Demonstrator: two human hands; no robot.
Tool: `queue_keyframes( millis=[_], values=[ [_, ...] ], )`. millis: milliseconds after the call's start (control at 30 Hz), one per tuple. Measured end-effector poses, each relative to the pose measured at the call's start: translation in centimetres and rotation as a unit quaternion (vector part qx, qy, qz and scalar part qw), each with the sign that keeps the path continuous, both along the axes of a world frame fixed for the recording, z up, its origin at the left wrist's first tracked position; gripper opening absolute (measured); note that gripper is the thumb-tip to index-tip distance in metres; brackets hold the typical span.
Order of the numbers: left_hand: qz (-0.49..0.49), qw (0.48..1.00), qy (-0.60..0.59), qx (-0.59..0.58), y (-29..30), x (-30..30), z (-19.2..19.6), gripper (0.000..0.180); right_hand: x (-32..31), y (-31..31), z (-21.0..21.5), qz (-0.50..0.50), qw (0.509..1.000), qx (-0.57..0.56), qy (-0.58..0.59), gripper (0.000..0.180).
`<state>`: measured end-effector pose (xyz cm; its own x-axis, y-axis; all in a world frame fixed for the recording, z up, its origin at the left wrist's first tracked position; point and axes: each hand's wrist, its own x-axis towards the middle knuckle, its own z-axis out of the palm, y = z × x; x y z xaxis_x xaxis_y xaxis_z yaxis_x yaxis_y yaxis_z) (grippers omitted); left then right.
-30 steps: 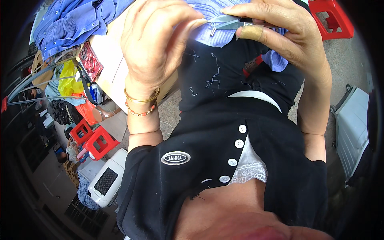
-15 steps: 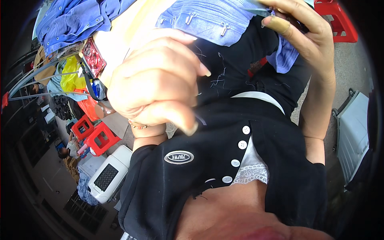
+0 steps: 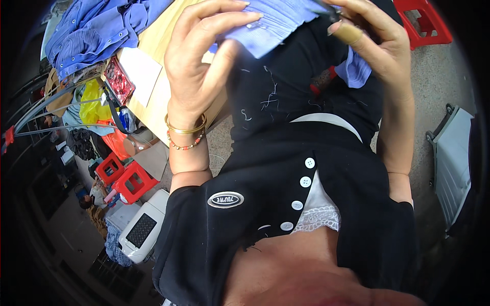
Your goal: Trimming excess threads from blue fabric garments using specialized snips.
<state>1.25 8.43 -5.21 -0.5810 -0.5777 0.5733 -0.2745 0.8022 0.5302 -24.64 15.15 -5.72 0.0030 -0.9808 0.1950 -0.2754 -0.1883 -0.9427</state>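
Touching the blue cloth [image 3: 275, 30] over the lap [image 3: 296, 76] with the left hand [image 3: 194, 66] (can't tell if it's pinching), while the right hand [image 3: 382, 47] grips blurry snips [image 3: 333, 15], so probably mid-trim, with the next cut wanting that cloth held flat.

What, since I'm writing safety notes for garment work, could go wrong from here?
The right hand holds slim, dark, blurred snips close to the blue ribbed fabric; a slip might nick it.

The bare fingers of the left hand are at that same fabric, so they could be cut if the snips come nearer.

Loose, curly white threads lie on the black cloth trousers below; some might cling to the fabric.
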Motion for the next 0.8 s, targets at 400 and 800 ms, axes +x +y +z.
queue_keyframes(
  millis=[400,800],
  values=[
    [0.014,0.999,0.008,-0.034,-1.9,-3.4,2.3,0.022,1.7,-3.1,0.3,0.066,0.966,-0.03,-0.247,0.054],
    [0.018,0.995,-0.086,-0.054,3.3,1.3,2.7,0.027,-1.2,-2.2,-4.5,0.088,0.974,0.004,-0.21,0.043]
  ],
)
